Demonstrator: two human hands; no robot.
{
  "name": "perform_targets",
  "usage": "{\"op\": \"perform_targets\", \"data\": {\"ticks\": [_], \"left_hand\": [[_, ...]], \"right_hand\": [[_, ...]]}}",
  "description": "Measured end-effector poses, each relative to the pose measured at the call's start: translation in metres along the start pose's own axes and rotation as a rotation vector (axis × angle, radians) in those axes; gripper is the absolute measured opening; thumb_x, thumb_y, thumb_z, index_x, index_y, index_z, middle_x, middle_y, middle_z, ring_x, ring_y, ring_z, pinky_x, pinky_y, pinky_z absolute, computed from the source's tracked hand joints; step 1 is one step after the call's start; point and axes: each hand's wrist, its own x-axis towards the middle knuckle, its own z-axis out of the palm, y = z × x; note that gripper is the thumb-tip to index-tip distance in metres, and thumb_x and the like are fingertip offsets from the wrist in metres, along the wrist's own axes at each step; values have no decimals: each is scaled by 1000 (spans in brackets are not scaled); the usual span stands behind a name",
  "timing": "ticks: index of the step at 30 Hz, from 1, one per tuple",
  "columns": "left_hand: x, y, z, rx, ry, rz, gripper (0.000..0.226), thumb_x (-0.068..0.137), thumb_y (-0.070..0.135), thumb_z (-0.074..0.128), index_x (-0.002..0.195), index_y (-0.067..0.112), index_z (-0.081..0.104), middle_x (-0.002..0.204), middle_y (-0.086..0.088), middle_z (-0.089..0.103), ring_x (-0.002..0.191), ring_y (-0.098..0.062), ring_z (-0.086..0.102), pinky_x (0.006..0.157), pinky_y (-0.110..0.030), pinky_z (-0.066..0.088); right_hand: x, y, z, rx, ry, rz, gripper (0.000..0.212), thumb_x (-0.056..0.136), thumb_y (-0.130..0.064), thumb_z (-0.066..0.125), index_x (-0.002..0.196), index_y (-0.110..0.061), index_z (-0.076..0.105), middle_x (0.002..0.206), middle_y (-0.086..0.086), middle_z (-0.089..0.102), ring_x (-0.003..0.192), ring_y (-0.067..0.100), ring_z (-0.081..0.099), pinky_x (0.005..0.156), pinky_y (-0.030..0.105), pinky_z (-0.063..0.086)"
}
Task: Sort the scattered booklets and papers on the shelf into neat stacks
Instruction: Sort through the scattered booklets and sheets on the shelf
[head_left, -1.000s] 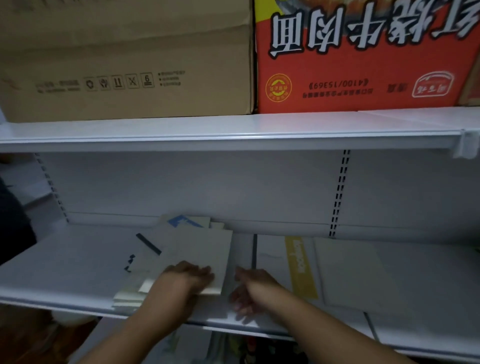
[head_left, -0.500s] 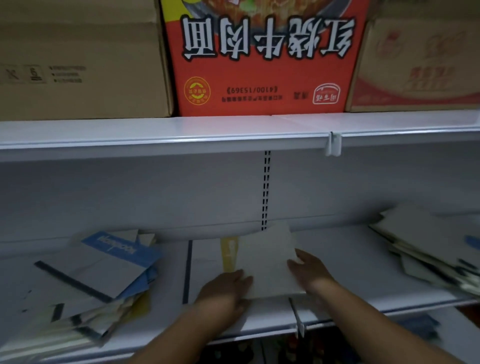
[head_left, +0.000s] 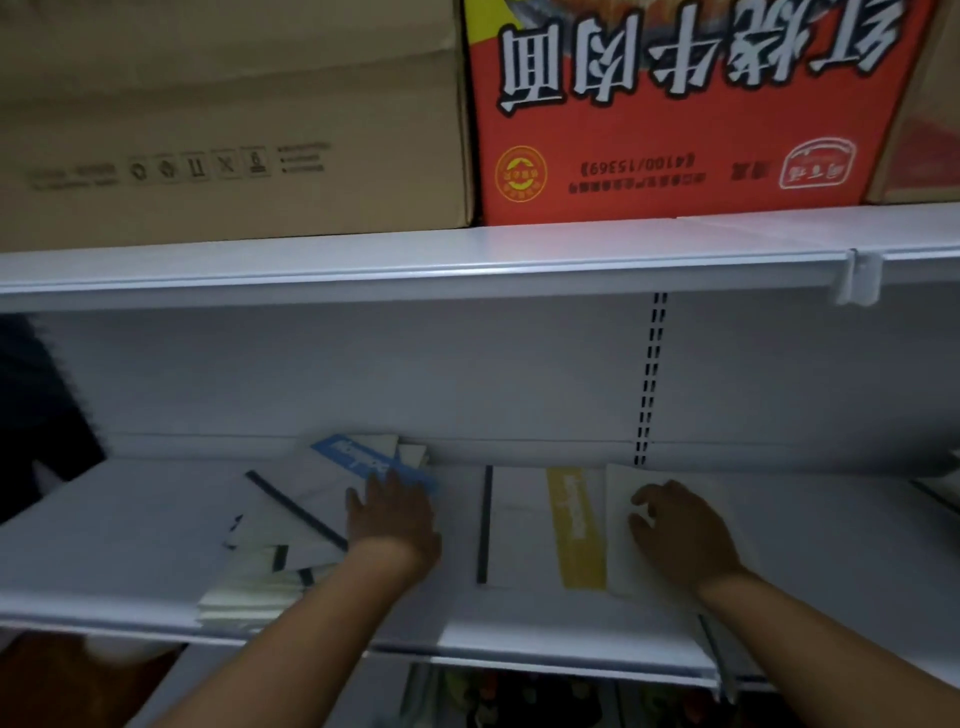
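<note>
Paper looks thin and floppy, so pinch an edge. Left hand (head_left: 389, 519) lies flat on the messy white booklet pile (head_left: 322, 483) left of the yellow-banded white booklet (head_left: 576, 530). Right hand (head_left: 680, 530) sits on the plain white sheet (head_left: 618, 561) just right of it, grip unclear.

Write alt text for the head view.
A person's left hand presses an untidy pile of white and blue booklets on a white metal shelf; the right hand rests on a plain pale booklet overlapping a yellow-striped booklet.
</note>
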Motion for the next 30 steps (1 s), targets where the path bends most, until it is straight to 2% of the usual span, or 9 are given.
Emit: {"op": "perform_targets", "data": {"ticks": [3,7,10,16,20,22,25,28,30], "left_hand": [[-14,-25,13,-50,53,73,60,81,36,58,135,18,40,138,-8,46,125,-24,45,102,-40,37],[-38,-25,18,-155,361,364,50,34,11,83,82,23,75,69,0,72,51,-18,66,42,-19,49],[-46,-8,14,-242,460,565,50,58,9,44,93,27,75,91,7,76,79,-13,72,65,-26,58],[-36,31,29,-253,311,695,52,51,5,58,93,32,74,98,13,74,90,-10,71,77,-42,57],[-29,55,29,-179,58,700,40,65,18,75,104,27,72,115,6,69,106,-8,64,87,-24,53],[-25,56,25,-121,-88,588,37,91,23,52,127,19,56,141,-2,50,129,-19,45,106,-27,35],[-17,28,0,-95,18,325,30,93,20,40,108,8,63,122,-11,61,109,-26,58,87,-28,45],[-1,-39,-15,-53,180,-43,39,90,39,44,124,21,54,139,-6,47,127,-23,43,102,-32,34],[2,-84,-17,10,4,-289,62,88,55,40,141,25,30,154,-5,21,141,-25,19,113,-48,16]], "right_hand": [[1,-53,15,241,-116,-85,19,91,-29,50,99,-18,64,93,2,61,84,19,58,70,24,41],[-7,-103,24,867,-500,134,30,94,-36,48,93,-8,60,82,8,63,60,17,59,53,22,50],[-7,-110,25,1086,-563,227,28,94,-25,52,114,-6,56,89,11,62,67,22,61,54,27,54],[5,-61,18,444,-162,-31,41,87,-22,61,126,-13,56,127,7,59,112,21,58,88,23,44],[-1,-33,22,-8,-207,-117,36,86,-36,55,117,-19,62,126,9,53,117,25,49,92,27,42],[-3,-30,27,-214,-253,-167,35,85,-35,51,114,-19,62,123,9,49,116,27,43,91,28,41],[-1,-37,30,-237,-215,-196,34,84,-32,51,112,-18,63,123,6,49,116,27,41,93,30,41],[-1,-55,35,-92,-153,-238,39,88,-29,49,125,-19,53,131,4,46,122,23,41,96,26,37],[-5,-77,41,142,-154,-264,39,92,-29,49,129,-19,49,127,2,49,116,16,47,90,19,36]]}}
